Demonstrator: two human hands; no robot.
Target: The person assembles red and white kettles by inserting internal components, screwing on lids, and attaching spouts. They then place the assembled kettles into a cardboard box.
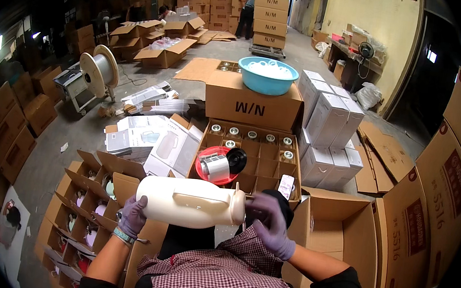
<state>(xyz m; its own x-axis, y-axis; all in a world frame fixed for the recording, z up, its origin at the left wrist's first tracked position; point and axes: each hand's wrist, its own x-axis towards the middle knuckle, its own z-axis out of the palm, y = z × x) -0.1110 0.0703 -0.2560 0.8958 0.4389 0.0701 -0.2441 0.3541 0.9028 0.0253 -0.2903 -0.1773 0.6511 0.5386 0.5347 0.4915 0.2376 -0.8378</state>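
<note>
Warehouse floor full of cartons; I see the cream jug [190, 202] lying sideways over the lap, left hand [132, 216] wrapped around its base, right hand [269, 222] closed at its mouth end.

Single head view — worn fisheye, looks steeply down and forward over the person's lap, close on the cream jug [190, 202]. It reaches out across the divided carton [251, 159] to far stacked boxes [270, 13] — straight edges bend near the dark rim.
</note>
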